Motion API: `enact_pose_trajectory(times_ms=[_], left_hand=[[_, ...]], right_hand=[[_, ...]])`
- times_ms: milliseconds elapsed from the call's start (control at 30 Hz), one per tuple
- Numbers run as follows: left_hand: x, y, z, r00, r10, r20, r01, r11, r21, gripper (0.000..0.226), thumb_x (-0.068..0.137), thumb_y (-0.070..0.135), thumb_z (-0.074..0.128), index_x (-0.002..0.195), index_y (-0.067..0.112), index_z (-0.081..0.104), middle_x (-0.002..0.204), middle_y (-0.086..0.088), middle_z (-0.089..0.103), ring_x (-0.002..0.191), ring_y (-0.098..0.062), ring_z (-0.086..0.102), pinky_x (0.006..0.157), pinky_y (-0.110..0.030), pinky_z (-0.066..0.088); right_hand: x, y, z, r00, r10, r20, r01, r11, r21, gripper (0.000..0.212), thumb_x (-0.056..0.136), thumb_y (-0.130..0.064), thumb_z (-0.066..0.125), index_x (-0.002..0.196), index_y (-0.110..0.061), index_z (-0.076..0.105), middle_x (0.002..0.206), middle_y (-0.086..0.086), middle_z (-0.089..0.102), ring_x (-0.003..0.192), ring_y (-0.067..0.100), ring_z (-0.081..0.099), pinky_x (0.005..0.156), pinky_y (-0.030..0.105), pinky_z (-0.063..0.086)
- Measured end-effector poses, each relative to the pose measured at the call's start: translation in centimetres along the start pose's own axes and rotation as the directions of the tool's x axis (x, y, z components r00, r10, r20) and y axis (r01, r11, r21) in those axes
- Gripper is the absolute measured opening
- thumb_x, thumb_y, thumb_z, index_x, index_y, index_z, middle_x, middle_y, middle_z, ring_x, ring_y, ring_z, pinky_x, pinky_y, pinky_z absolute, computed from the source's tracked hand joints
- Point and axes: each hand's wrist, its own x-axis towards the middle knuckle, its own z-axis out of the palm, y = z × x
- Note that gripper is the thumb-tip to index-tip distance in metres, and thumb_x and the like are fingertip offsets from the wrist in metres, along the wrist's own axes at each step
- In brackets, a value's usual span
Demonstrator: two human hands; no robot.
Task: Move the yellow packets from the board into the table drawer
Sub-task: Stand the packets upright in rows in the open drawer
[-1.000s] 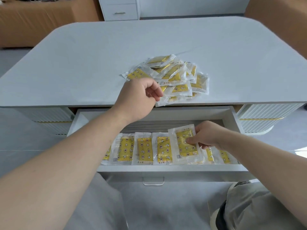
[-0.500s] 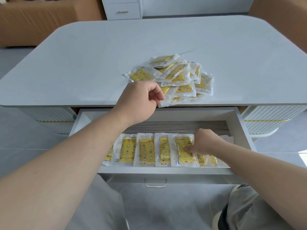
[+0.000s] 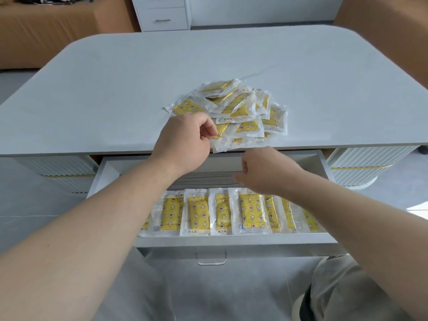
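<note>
The table [image 3: 115,100] is lying wide and bare around the pile [image 3: 243,107], which is sitting near the front edge, with its nearest packets overhanging that edge a little. Just below, the drawer [image 3: 231,239] is standing pulled out. A row [image 3: 199,212] of packets is lying flat along its front wall, each one overlapping the next, and the back half is showing bare floor.

The left hand [image 3: 183,140] is hovering over the table's front edge at the pile's near left corner. Its fingers are curled, and the fingertips and thumb are pinching the edge of a packet [image 3: 222,144] there. The right hand [image 3: 266,172] is hanging blurred above the drawer's open back half, between row and pile, touching neither. Its fingers are loosely curled and carrying nothing.
</note>
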Motion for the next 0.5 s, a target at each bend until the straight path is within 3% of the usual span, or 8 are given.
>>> enact_pose_trajectory(times_ms=[100,233,300,500], left_hand=[[0.2,-0.1,0.1,1.0,0.0,-0.015,0.001,0.997,0.083,0.026,0.083,0.001,0.059,0.088,0.025,0.067,0.098,0.008,0.061,0.086,-0.013,0.06,0.076,-0.03,0.051],[0.1,-0.1,0.2,1.0,-0.027,0.011,0.025,0.985,0.17,0.023,0.087,0.007,0.063,0.099,0.026,0.064,0.102,0.009,0.049,0.09,-0.014,0.052,0.076,-0.027,0.041],[0.1,-0.1,0.1,0.999,-0.042,0.017,0.038,0.98,0.194,0.023,0.088,0.009,0.063,0.106,0.024,0.064,0.106,0.008,0.05,0.094,-0.016,0.052,0.078,-0.029,0.043],[0.3,-0.3,-0.1,0.995,-0.1,-0.003,0.097,0.962,0.256,0.03,0.093,0.024,0.066,0.122,0.022,0.059,0.128,0.002,0.056,0.111,-0.018,0.055,0.09,-0.031,0.045]], right_hand=[[-0.1,-0.7,-2.4,0.994,-0.034,-0.102,0.037,0.999,0.028,0.028,0.094,-0.041,0.059,0.082,-0.015,0.059,0.08,0.0,0.062,0.071,0.02,0.062,0.066,0.036,0.059],[0.1,0.0,-3.8,0.981,-0.023,-0.193,0.043,0.994,0.1,0.03,0.092,-0.039,0.059,0.07,-0.022,0.049,0.075,-0.003,0.056,0.067,0.017,0.054,0.057,0.03,0.043],[0.2,0.9,-4.3,0.974,0.004,-0.227,0.028,0.99,0.136,0.031,0.092,-0.036,0.06,0.067,-0.023,0.048,0.073,-0.003,0.055,0.065,0.017,0.052,0.056,0.029,0.04],[1.1,2.9,-5.7,0.93,0.139,-0.339,-0.028,0.949,0.313,0.031,0.093,-0.038,0.063,0.071,-0.017,0.054,0.071,-0.001,0.061,0.069,0.019,0.058,0.06,0.03,0.045]])
